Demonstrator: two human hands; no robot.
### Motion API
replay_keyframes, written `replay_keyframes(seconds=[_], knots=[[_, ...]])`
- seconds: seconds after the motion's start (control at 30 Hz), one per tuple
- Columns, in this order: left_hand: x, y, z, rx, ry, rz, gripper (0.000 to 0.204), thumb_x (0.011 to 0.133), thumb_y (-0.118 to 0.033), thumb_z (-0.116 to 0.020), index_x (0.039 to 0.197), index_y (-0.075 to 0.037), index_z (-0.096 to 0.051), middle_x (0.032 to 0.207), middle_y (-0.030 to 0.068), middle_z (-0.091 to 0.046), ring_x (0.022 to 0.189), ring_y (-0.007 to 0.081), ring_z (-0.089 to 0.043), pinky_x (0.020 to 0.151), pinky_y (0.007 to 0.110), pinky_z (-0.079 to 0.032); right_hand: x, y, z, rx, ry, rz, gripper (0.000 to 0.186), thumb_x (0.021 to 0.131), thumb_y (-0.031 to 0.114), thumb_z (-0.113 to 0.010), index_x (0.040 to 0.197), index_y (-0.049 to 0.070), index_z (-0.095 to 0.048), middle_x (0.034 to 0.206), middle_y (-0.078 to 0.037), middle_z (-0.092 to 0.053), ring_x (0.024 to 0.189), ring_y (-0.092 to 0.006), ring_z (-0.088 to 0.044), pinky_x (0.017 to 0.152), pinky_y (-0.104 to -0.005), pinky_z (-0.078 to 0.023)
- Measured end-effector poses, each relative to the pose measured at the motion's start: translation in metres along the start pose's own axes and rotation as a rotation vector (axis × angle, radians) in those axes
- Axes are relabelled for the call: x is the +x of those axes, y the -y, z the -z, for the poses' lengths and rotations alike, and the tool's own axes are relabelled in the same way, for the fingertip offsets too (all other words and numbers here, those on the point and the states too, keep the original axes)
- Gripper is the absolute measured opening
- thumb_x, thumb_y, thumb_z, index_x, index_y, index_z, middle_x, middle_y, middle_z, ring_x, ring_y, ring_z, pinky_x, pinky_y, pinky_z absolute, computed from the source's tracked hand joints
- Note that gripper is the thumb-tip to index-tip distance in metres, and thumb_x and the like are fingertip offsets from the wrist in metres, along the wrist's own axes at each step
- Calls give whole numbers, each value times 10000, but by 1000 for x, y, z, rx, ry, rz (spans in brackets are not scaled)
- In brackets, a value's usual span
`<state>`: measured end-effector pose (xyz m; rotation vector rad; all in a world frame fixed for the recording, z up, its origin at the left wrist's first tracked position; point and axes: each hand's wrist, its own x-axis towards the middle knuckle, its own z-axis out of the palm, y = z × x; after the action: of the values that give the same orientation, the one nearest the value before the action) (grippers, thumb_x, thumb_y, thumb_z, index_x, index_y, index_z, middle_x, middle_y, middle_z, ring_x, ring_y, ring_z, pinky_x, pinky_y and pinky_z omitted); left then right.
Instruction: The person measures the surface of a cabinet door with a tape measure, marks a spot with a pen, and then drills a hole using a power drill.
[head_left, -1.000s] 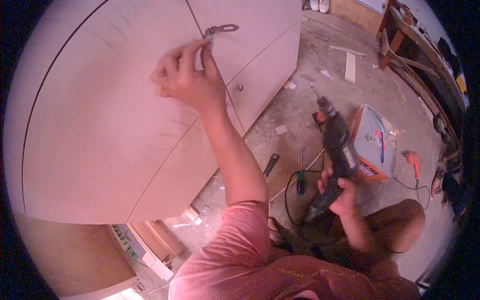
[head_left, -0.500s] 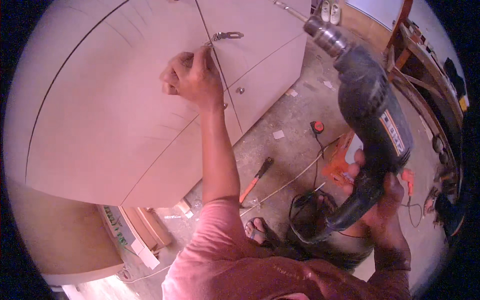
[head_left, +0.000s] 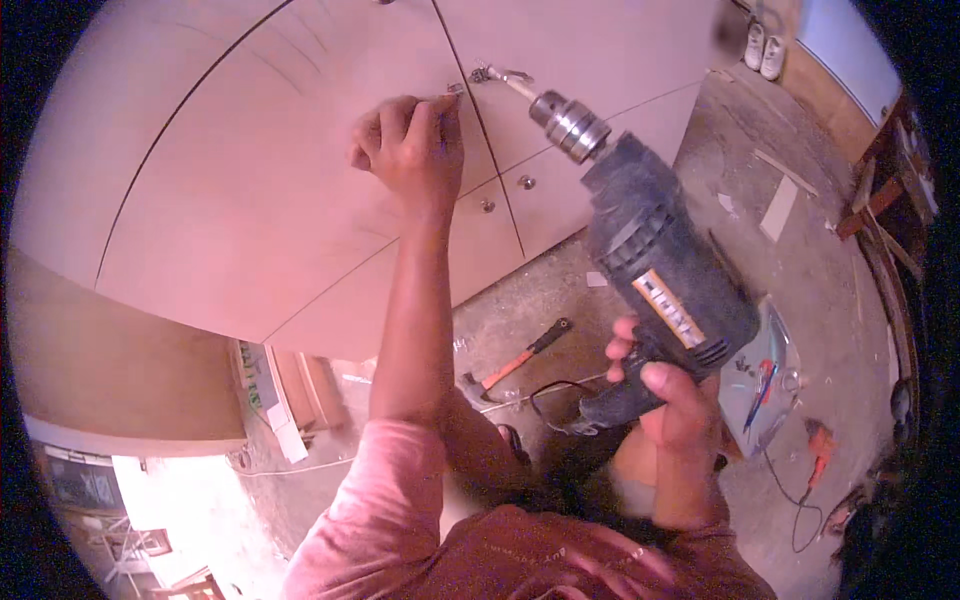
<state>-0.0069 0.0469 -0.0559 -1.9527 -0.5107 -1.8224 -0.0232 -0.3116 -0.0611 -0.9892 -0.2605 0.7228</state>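
My left hand [head_left: 410, 145] is closed at the pale cabinet front [head_left: 220, 190], pinching a small metal piece [head_left: 455, 89] beside the vertical seam between two doors. A metal hasp [head_left: 480, 74] sits just right of that seam. My right hand [head_left: 672, 400] is wrapped around the grip of a black corded drill [head_left: 660, 260], whose long bit points up-left at the hasp; I cannot tell if its tip touches it. Round metal knobs [head_left: 527, 182] show lower on the doors.
An axe-like tool with an orange handle [head_left: 508, 365] lies on the floor below. A tray with small tools [head_left: 745, 410] and an orange power tool [head_left: 822, 455] are at the right. A wooden bench [head_left: 870, 215] stands far right, white shoes [head_left: 770, 55] behind, boards [head_left: 300, 390] lower left.
The drill has swung up from low on the right toward the hasp, its bit now close by it. My left hand stays at the seam, and the view has shifted slightly.
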Motion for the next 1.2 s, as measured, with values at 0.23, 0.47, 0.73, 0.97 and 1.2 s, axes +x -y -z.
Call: replay_keyframes(seconds=[0.23, 0.47, 0.73, 0.97, 1.2], knots=[[-8, -9, -9, 12, -4, 123, 179, 715, -193, -850, 785, -298, -722, 860, -83, -596, 983, 214, -498, 839, 414, -315, 17, 5, 8, -187, 10, 94, 609, 798, 98, -659, 1372, -37, -506, 1190, -224, -674, 994, -296, -715, 785, -378, -617], [-8, -3, -11, -78, -45, 133, 192, 715, -155, -837, 801, -300, -745, 834, -82, -615, 924, 186, -540, 871, 374, -336, 35, 29, -1, -702, 41, 268, 499, 864, 90, -683, 1327, -37, -546, 1157, -178, -700, 994, -253, -717, 798, -335, -609], [-11, -7, -19, -14, -69, 125, 166, 719, -180, -851, 802, -292, -760, 860, -96, -654, 915, 159, -558, 872, 368, -329, 39, 10, -8, -634, -24, 151, 695, 781, 134, -793, 1368, -64, -477, 1278, -219, -598, 1193, -346, -597, 1073, -447, -428], [-11, -2, -16, -25, -50, 115, 148, 728, -208, -860, 816, -284, -769, 857, -95, -655, 935, 166, -556, 870, 367, -328, 50, 1, 3, -903, 72, 409, 441, 800, 15, -713, 1226, -33, -612, 1146, -161, -693, 1046, -265, -675, 969, -382, -500], [-13, -3, -17, -34, -37, 116, 165, 722, -195, -869, 830, -280, -777, 874, -80, -659, 946, 188, -549, 877, 369, -332, 52, 6, -4, -804, 80, 331, 624, 767, 127, -772, 1326, -35, -545, 1322, -245, -570, 1257, -395, -545, 1114, -469, -381]])
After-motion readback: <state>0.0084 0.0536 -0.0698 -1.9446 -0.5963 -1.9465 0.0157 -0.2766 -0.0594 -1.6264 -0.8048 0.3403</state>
